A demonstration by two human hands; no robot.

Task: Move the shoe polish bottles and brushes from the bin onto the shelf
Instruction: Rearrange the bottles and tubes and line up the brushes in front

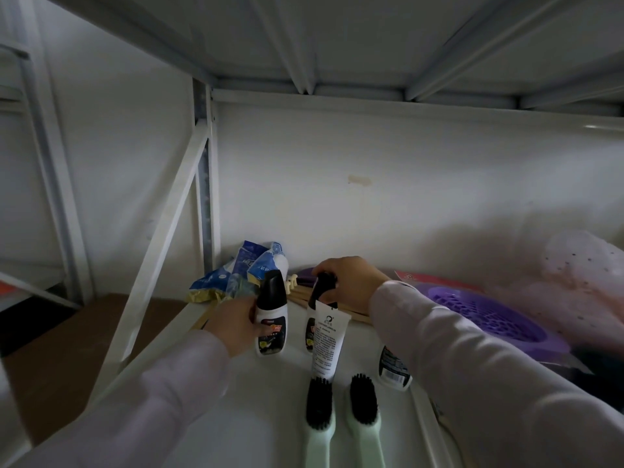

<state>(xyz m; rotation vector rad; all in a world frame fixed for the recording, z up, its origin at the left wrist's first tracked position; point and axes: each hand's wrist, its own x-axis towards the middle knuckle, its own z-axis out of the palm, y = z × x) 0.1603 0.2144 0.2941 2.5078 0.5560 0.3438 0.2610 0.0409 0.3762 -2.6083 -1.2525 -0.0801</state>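
On the white shelf (256,417), my left hand (234,320) grips a white shoe polish bottle with a black cap (271,315), which stands upright. My right hand (351,285) is closed over the black top of a second polish bottle (312,329). A white tube (327,339) stands cap-down in front of that bottle. A third bottle (393,366) is partly hidden under my right sleeve. Two mint-green brushes with black bristles (319,413) (364,410) lie side by side at the shelf's front. The bin is out of view.
Blue and yellow packets (243,275) and wooden sticks (304,297) lie at the shelf's back left by the upright post (204,184). A purple perforated basket (489,315) and a pale pink bag (580,271) sit at the right. The upper shelf hangs close overhead.
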